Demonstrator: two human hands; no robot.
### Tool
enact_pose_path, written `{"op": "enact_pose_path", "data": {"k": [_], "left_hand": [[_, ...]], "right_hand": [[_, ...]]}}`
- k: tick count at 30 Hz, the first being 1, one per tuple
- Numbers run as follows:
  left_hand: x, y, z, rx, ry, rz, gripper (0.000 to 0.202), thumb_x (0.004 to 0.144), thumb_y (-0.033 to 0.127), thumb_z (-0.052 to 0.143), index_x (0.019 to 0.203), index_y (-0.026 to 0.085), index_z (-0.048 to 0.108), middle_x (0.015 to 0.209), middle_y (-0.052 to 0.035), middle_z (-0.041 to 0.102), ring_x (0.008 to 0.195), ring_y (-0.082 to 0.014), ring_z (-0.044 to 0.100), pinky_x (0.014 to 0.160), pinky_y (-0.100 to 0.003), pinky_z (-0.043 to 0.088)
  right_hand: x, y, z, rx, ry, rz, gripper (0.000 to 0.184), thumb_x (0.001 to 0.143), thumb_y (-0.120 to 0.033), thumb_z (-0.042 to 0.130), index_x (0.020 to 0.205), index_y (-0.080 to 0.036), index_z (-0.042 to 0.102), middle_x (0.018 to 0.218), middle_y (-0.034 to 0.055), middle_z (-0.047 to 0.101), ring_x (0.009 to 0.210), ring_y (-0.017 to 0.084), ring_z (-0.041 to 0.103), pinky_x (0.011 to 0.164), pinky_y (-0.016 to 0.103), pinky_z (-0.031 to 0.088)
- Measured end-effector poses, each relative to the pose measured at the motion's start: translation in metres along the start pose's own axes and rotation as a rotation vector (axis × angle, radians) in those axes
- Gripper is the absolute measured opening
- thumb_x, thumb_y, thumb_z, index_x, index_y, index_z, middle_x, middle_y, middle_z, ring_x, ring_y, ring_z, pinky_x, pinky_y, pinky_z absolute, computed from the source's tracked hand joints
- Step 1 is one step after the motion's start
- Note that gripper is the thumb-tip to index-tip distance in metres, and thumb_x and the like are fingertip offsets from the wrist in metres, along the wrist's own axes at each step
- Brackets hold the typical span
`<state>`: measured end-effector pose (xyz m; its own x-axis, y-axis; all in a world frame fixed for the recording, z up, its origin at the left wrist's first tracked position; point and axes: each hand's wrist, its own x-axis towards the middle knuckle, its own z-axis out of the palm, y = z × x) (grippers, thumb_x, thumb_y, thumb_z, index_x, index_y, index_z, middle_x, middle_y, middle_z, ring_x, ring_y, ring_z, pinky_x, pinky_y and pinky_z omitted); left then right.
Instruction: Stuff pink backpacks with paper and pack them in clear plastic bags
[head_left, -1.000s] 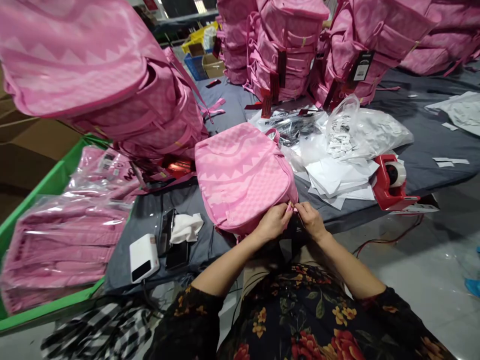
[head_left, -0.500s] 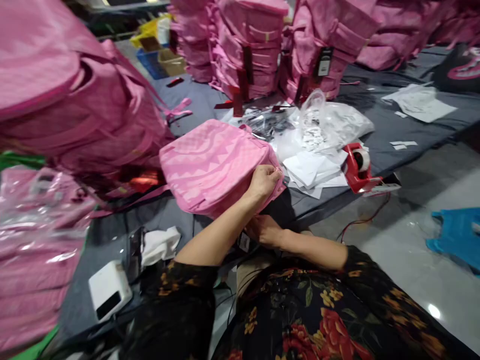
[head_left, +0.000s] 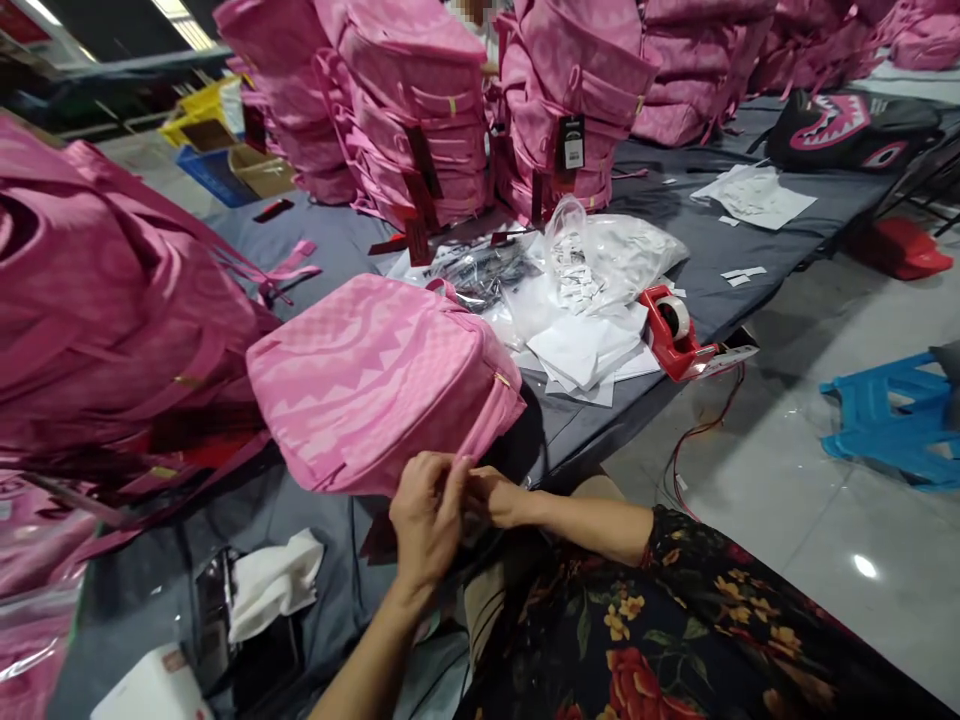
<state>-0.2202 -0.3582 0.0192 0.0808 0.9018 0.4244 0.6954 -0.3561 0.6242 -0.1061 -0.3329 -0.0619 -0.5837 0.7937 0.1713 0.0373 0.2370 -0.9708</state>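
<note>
Left hand [head_left: 426, 515] lowered beside right hand [head_left: 499, 497] — at pink backpack [head_left: 382, 380], near edge — both grips unclear.

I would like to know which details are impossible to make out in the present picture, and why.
All in the head view:
- Whether the left hand and right hand grip anything below the pink checkered fabric backpack: their own fingers hide it.
- Lower part of the white plastic box: cut off by the bottom edge.
- Print on the black rectangular tag: too small.
</note>
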Motion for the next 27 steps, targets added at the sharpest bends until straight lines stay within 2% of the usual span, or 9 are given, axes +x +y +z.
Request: {"op": "enact_pose_path", "data": {"k": [3,6,10,12,14,18,22,25,27], "left_hand": [[0.016,-0.008,-0.032,0.074,0.006,-0.044,0.029,0.096,0.045,0.052,0.080,0.022,0.058,0.069,0.0014,0.058,0.062,-0.0153,0.054,0.063,-0.026,0.041],[0.012,-0.024,-0.046,0.235,-0.011,-0.035,0.030,0.097,0.044,0.047,0.079,0.022,0.057,0.067,0.0004,0.059,0.063,-0.0167,0.055,0.062,-0.027,0.037],[-0.018,-0.039,-0.010,0.338,-0.364,-0.033,0.035,0.097,0.043,0.040,0.071,0.023,0.051,0.062,-0.0010,0.057,0.059,-0.0180,0.054,0.058,-0.028,0.032],[-0.031,-0.041,0.012,0.354,-0.468,-0.016,0.037,0.099,0.042,0.037,0.069,0.023,0.049,0.062,-0.0013,0.056,0.059,-0.0181,0.055,0.059,-0.028,0.032],[-0.039,-0.043,0.022,0.345,-0.482,-0.003,0.037,0.101,0.041,0.036,0.071,0.023,0.049,0.065,-0.0015,0.057,0.061,-0.0179,0.056,0.061,-0.028,0.034],[-0.039,-0.049,0.004,0.282,-0.514,-0.032,0.041,0.103,0.045,0.035,0.074,0.023,0.053,0.068,-0.0011,0.059,0.063,-0.0172,0.058,0.063,-0.028,0.037],[-0.044,-0.055,-0.020,0.228,-0.580,-0.043,0.036,0.102,0.045,0.040,0.084,0.022,0.062,0.080,-0.0039,0.067,0.074,-0.0188,0.064,0.069,-0.028,0.044],[-0.051,-0.053,-0.013,0.292,-0.589,-0.059,0.024,0.096,0.043,0.056,0.097,0.021,0.066,0.088,-0.0078,0.072,0.084,-0.0235,0.068,0.075,-0.030,0.046],[-0.049,-0.045,0.002,0.334,-0.545,-0.151,0.023,0.090,0.042,0.065,0.094,0.020,0.067,0.072,-0.0052,0.067,0.072,-0.0236,0.066,0.067,-0.029,0.043]], "right_hand": [[-0.012,-0.003,-0.024,-0.138,-0.070,-0.188,0.043,0.105,-0.051,0.040,0.079,-0.021,0.059,0.073,-0.0010,0.063,0.067,0.012,0.055,0.065,0.024,0.045],[-0.061,0.004,-0.073,-0.519,0.230,-0.210,0.035,0.103,-0.046,0.051,0.085,-0.020,0.066,0.080,0.0035,0.066,0.073,0.015,0.059,0.069,0.026,0.044],[-0.119,0.028,-0.144,-1.042,0.686,0.108,0.020,0.098,-0.031,0.057,0.105,-0.017,0.069,0.098,0.0117,0.070,0.091,0.022,0.060,0.080,0.032,0.045],[-0.125,0.041,-0.171,-1.240,0.745,0.230,0.022,0.094,-0.028,0.062,0.111,-0.016,0.070,0.106,0.0140,0.070,0.096,0.026,0.059,0.081,0.034,0.042],[-0.119,0.049,-0.188,-1.349,0.714,0.252,0.016,0.093,-0.024,0.063,0.105,-0.018,0.072,0.103,0.0122,0.071,0.094,0.025,0.057,0.079,0.035,0.039],[-0.110,0.048,-0.198,-1.419,0.595,0.025,0.017,0.099,-0.022,0.056,0.090,-0.022,0.071,0.095,0.0074,0.072,0.093,0.022,0.057,0.083,0.034,0.037],[-0.125,0.034,-0.190,-1.393,0.480,-0.261,0.020,0.103,-0.021,0.051,0.092,-0.022,0.068,0.100,0.0056,0.074,0.103,0.020,0.059,0.094,0.034,0.037],[-0.132,0.030,-0.186,-1.356,0.503,-0.204,0.017,0.103,-0.023,0.050,0.100,-0.020,0.066,0.106,0.0085,0.073,0.105,0.022,0.059,0.094,0.035,0.037],[-0.128,0.034,-0.186,-1.359,0.542,-0.077,0.016,0.101,-0.028,0.054,0.105,-0.018,0.066,0.108,0.0114,0.072,0.104,0.025,0.058,0.089,0.035,0.037]]}}
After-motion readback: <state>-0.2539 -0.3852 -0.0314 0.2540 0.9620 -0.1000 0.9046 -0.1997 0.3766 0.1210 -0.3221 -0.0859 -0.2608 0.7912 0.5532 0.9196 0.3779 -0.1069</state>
